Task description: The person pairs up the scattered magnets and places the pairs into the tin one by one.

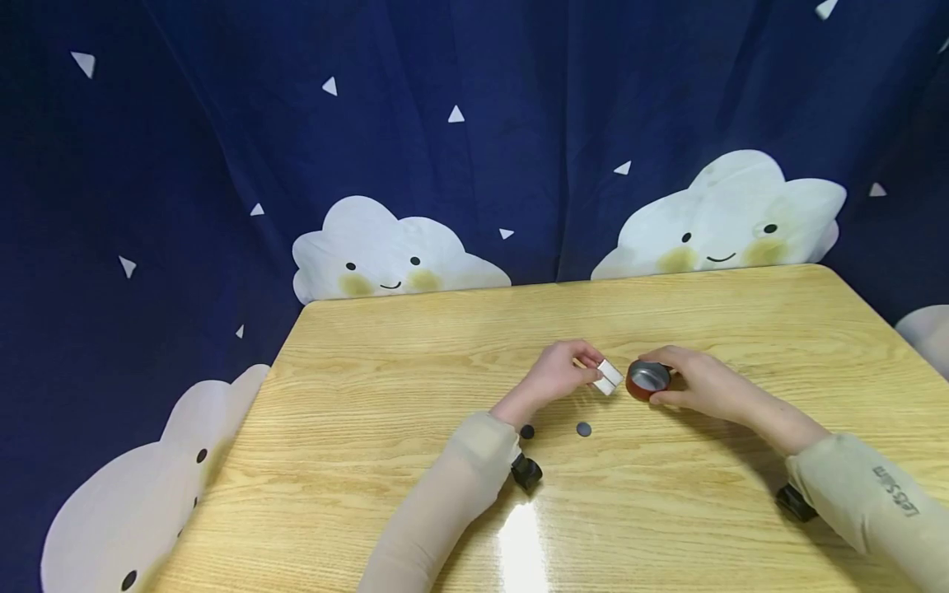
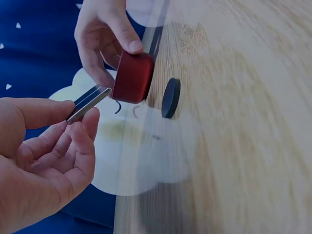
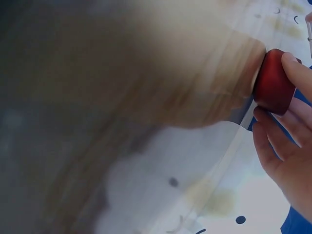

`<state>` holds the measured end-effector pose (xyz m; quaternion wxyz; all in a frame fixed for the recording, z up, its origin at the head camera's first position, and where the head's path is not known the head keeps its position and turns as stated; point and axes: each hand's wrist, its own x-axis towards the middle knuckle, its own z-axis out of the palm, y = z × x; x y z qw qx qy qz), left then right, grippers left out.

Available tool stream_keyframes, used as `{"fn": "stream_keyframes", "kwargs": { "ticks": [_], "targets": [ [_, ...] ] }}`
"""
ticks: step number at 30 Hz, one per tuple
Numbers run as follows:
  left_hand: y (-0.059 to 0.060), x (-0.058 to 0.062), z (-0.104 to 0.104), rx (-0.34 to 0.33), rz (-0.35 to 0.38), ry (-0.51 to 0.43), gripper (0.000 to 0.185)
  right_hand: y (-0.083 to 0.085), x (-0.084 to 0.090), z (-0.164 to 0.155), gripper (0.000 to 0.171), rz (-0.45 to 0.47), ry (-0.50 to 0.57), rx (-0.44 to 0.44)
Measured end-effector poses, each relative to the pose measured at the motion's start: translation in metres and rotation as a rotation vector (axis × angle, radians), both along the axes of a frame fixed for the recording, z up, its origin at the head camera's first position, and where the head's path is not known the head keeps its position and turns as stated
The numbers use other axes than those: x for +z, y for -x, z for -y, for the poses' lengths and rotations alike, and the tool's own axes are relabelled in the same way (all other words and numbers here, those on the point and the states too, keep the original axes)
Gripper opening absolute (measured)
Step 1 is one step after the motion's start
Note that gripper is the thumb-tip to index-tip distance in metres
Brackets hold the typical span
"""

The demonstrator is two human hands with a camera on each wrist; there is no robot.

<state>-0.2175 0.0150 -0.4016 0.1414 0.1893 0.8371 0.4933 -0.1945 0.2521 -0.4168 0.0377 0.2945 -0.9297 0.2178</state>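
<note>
My left hand (image 1: pixel 561 371) pinches a small flat rectangular piece (image 1: pixel 608 377) between thumb and fingers. It looks white with a dividing line from above and metallic at its edge (image 2: pixel 90 104) in the left wrist view. My right hand (image 1: pixel 693 380) grips a small round red tin (image 1: pixel 639 390), silvery inside, its open top facing up. Thumb and fingers lie on the tin's sides (image 3: pixel 275 83). The flat piece is close beside the tin's rim; whether they touch I cannot tell. Nearer to me on the table lie a grey disc (image 1: pixel 584 429) and a black disc (image 1: pixel 527 431).
A light wooden table (image 1: pixel 356 461) carries everything, its far edge against a dark blue curtain (image 1: pixel 415 49) printed with clouds and white triangles. Black devices (image 1: pixel 526 473) are strapped at both wrists. Glare shows on the wood near the front.
</note>
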Motion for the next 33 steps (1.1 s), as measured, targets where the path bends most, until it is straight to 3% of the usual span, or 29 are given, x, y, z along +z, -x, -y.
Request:
{"fn": "stream_keyframes", "kwargs": {
  "ticks": [17,24,33],
  "targets": [
    [-0.001,-0.002,-0.012,0.088,0.109,-0.126,0.018,0.003,0.0,0.001,0.058,0.068,0.026,-0.05],
    [0.0,-0.004,-0.018,0.123,0.172,-0.231,0.014,0.004,0.001,0.001,0.059,0.067,0.016,-0.053],
    [-0.002,-0.008,-0.023,0.165,0.145,-0.232,0.013,0.004,0.001,0.003,0.057,0.081,0.02,-0.053]
  ]
}}
